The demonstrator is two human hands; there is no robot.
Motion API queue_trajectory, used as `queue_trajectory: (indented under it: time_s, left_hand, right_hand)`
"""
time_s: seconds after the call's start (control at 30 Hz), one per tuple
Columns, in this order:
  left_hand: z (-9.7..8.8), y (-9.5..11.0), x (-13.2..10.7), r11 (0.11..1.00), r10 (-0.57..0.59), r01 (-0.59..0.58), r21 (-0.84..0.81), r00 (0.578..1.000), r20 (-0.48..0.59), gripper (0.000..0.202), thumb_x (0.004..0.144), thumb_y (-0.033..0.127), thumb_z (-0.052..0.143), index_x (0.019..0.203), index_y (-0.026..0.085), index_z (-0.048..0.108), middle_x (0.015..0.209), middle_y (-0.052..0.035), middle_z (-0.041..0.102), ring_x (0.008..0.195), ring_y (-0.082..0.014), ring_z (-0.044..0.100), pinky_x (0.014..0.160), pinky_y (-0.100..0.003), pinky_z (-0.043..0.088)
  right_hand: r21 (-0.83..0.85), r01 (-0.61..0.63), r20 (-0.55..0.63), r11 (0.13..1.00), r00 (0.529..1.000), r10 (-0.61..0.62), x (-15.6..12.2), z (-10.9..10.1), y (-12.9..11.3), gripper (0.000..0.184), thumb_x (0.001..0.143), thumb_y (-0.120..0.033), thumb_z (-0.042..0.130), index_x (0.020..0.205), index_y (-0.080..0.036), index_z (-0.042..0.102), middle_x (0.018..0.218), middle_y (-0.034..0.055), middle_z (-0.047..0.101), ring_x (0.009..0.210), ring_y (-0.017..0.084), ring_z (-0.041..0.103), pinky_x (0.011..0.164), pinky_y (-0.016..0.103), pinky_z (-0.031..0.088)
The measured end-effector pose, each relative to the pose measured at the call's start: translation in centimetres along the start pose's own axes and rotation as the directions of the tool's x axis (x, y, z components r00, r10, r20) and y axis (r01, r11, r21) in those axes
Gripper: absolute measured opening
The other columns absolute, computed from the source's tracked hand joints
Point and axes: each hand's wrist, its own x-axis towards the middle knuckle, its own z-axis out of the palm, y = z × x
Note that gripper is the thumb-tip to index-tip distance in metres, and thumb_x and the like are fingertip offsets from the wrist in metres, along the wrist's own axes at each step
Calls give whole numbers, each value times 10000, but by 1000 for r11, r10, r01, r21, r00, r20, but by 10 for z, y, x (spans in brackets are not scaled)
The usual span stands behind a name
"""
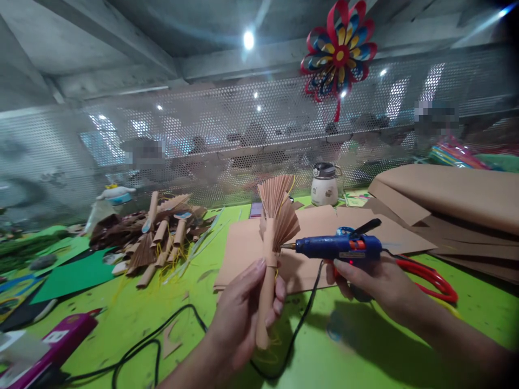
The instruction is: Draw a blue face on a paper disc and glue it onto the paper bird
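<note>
From where I stand, the left hand [245, 308] has its fingers wrapped around a brown paper fan [268, 265] with a rolled-tube handle, held upright, its pleats spreading above the fist. The right hand [375, 281] grips a blue glue gun [338, 247] with a black cord [307, 308], its metal nozzle pointed at the base of the pleats; I can't tell whether it touches. Just behind both hands, flat brown paper sheets [239, 254] lie on the lime-green desk [138, 316]. Well left of the left hand sits a heap of brown paper rolls and fans with yellow strings [160, 233]. Beyond the right hand stands a white flask with a dark lid [324, 190], and beside the right wrist lies a glossy red coil [440, 282].
</note>
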Motion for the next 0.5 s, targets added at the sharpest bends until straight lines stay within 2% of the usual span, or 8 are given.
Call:
queue_trajectory:
  time_s: [0.5]
  left_hand:
    - [5,-3,1,1000,21,-21,-7,999,-32,338,1094,205,386,887,107,635,657,-68,650,491,-115,574,393,-152,442]
  right_hand:
    - [-32,-4,-22,999,1000,3,-2,4,0,514,978,-648,602,833,-169,723,722,55,657,653,171,591,627,303,475]
